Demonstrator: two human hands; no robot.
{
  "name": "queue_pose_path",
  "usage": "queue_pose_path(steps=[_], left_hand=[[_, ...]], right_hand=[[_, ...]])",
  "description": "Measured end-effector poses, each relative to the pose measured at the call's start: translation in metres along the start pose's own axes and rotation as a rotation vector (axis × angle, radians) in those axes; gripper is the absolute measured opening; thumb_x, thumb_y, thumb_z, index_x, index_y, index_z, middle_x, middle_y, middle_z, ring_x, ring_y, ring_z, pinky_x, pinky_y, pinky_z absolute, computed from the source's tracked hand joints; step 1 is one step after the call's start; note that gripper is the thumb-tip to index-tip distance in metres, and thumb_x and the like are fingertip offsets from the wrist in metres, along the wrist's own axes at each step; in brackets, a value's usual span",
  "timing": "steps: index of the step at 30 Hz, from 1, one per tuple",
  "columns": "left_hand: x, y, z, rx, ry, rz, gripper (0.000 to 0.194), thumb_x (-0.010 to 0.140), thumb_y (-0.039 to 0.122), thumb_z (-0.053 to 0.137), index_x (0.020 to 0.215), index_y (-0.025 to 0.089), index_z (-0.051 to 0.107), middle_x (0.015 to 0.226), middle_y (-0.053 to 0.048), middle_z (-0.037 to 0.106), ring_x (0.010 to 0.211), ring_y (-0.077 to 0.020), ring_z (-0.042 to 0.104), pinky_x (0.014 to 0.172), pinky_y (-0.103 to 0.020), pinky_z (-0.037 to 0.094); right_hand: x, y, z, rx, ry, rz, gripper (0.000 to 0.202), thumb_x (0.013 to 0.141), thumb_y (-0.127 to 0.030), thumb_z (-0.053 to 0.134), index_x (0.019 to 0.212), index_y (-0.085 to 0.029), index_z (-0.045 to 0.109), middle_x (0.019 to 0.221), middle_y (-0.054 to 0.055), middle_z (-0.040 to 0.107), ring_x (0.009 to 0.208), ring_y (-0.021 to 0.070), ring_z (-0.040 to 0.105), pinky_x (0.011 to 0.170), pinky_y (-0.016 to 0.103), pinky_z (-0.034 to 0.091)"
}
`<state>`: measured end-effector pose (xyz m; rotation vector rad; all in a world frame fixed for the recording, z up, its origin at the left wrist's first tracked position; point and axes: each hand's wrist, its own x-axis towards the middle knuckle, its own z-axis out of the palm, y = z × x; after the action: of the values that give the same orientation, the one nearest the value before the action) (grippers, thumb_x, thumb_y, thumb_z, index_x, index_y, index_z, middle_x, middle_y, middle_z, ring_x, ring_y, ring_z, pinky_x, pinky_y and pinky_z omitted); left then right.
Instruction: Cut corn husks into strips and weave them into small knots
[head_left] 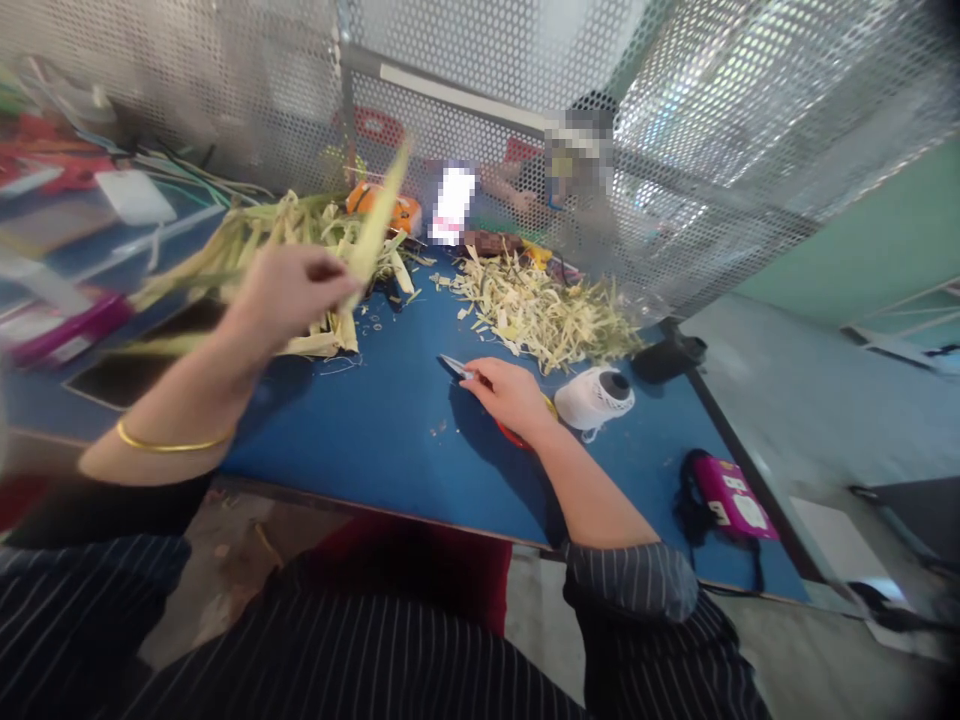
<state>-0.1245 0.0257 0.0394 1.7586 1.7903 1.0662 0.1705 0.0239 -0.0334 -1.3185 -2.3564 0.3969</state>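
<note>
My left hand (296, 290) is raised over the left part of the blue table (375, 430), pinching a pale yellow-green husk strip (381, 215) that points upward and is blurred. Below and behind it lies a pile of long husks (251, 235). Near the table's middle, my right hand (510, 393) is closed round scissors (454, 367), whose blades point up and left; part of a red handle shows under the palm. Beyond that hand spreads a heap of cut husk pieces (540, 315). A white thread spool (595, 398) stands just right of the hand.
At the back are an orange packet (386, 207) and a lit phone (454, 200). A black spool (670, 357) and a magenta device (731, 497) with straps lie at the right. Another magenta item (71, 335) is at the left. Behind a perforated metal screen (472, 100) sits a person.
</note>
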Motion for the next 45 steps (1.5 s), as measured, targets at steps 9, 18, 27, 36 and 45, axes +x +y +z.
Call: queue_pose_path(steps=[9, 18, 27, 36, 45], left_hand=[[-0.049, 0.038, 0.112, -0.411, -0.486, 0.054, 0.021, 0.073, 0.036, 0.068, 0.067, 0.017, 0.061, 0.057, 0.001, 0.059, 0.051, -0.0099, 0.049, 0.051, -0.022, 0.036], [-0.050, 0.023, 0.124, -0.353, -0.529, 0.086, 0.027, 0.075, 0.042, 0.067, 0.068, 0.017, 0.063, 0.058, 0.001, 0.059, 0.052, -0.0099, 0.048, 0.051, -0.022, 0.036], [-0.051, 0.027, 0.119, -0.594, -0.630, -0.095, 0.020, 0.081, 0.032, 0.063, 0.069, 0.016, 0.065, 0.055, 0.000, 0.056, 0.050, -0.0087, 0.049, 0.051, -0.022, 0.038], [-0.053, 0.030, 0.114, -0.499, -0.732, -0.068, 0.021, 0.079, 0.030, 0.062, 0.063, 0.016, 0.061, 0.052, 0.001, 0.053, 0.049, -0.0086, 0.044, 0.050, -0.023, 0.034], [-0.052, 0.024, 0.116, -0.515, -0.506, -0.052, 0.020, 0.080, 0.029, 0.062, 0.064, 0.016, 0.061, 0.054, 0.002, 0.054, 0.049, -0.0075, 0.046, 0.049, -0.022, 0.036]], right_hand=[[0.004, 0.002, -0.015, 1.152, 0.448, 0.349, 0.036, 0.080, -0.055, 0.059, 0.094, -0.022, 0.064, 0.094, 0.001, 0.065, 0.057, 0.0062, 0.056, 0.051, 0.021, 0.041], [0.000, -0.003, 0.000, 1.054, 0.200, 0.372, 0.022, 0.070, -0.036, 0.074, 0.074, -0.018, 0.061, 0.059, -0.004, 0.059, 0.052, 0.0074, 0.050, 0.051, 0.022, 0.040], [-0.001, -0.001, -0.002, 1.092, 0.200, 0.327, 0.016, 0.077, -0.032, 0.067, 0.085, -0.019, 0.063, 0.065, -0.003, 0.062, 0.054, 0.0073, 0.053, 0.052, 0.022, 0.041], [0.007, 0.014, -0.005, 1.248, 0.550, 0.497, 0.011, 0.070, -0.024, 0.069, 0.073, -0.019, 0.059, 0.055, -0.007, 0.055, 0.048, 0.0049, 0.048, 0.048, 0.019, 0.038], [0.008, 0.023, -0.016, 1.014, 0.817, 0.319, 0.034, 0.078, -0.038, 0.065, 0.106, -0.023, 0.055, 0.107, 0.004, 0.064, 0.092, 0.0142, 0.068, 0.082, 0.031, 0.054]])
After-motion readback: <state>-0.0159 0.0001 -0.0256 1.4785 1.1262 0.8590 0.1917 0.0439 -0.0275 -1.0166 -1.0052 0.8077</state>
